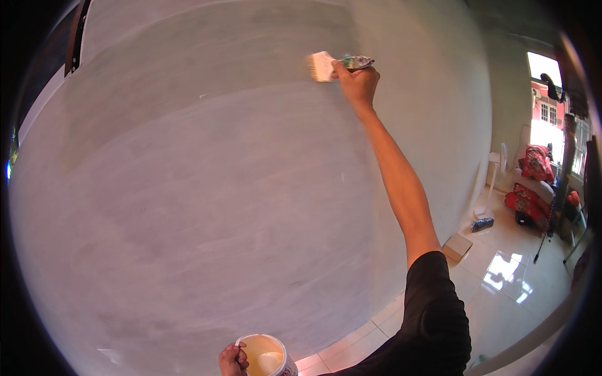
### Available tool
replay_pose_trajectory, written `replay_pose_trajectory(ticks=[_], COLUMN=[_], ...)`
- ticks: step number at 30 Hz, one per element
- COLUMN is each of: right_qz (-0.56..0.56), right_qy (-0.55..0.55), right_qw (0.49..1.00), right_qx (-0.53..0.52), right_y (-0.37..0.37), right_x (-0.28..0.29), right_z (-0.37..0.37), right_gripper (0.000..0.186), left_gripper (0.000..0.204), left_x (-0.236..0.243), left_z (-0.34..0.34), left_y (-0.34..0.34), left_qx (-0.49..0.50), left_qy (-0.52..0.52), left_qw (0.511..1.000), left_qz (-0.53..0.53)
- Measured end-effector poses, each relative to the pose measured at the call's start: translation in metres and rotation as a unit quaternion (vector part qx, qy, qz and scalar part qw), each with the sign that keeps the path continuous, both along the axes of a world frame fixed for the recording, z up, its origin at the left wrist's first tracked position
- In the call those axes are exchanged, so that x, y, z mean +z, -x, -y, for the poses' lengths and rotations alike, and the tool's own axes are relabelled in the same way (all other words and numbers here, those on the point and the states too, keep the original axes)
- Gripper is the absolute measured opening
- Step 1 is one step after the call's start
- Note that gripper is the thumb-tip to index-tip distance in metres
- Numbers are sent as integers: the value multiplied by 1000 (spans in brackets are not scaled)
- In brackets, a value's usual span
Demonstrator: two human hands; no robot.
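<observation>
My right hand is raised far out against the wall and closed round the handle of a wide paintbrush. The brush lies sideways, its pale bristles pointing left at the wall; whether they touch it I cannot tell. Low in the view, my left hand grips the side of a white paint bucket. Cream-coloured paint coats its inside, with a lighter pool at the bottom. A darker grey-green band crosses the wall's upper part, while the area below looks paler and purplish.
Pale tiles cover the floor at the right. A flat cardboard piece and a dark bundle lie along the wall's foot. Farther back stands a white fan beside heaped red patterned cloth, near a bright window.
</observation>
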State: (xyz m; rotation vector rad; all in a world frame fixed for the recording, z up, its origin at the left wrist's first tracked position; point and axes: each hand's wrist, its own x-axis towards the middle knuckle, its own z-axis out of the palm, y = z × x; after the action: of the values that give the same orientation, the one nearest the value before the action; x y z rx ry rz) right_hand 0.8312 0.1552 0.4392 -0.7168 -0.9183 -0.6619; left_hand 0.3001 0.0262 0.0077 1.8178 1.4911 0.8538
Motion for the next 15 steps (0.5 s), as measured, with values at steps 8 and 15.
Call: replay_pose_trajectory(ticks=[8, 15], right_qz=[-109, -149], right_qy=[13, 87], right_qw=[957, 933], right_qx=[-268, -316], right_y=[-80, -96], right_x=[14, 6], right_z=[34, 26], right_gripper=[33, 36], left_gripper=[34, 33], left_x=[2, -8], left_z=[3, 5], left_y=[1, 6], left_qx=[20, 9], left_qy=[36, 12], left_qw=[999, 1000], left_qz=[-7, 13])
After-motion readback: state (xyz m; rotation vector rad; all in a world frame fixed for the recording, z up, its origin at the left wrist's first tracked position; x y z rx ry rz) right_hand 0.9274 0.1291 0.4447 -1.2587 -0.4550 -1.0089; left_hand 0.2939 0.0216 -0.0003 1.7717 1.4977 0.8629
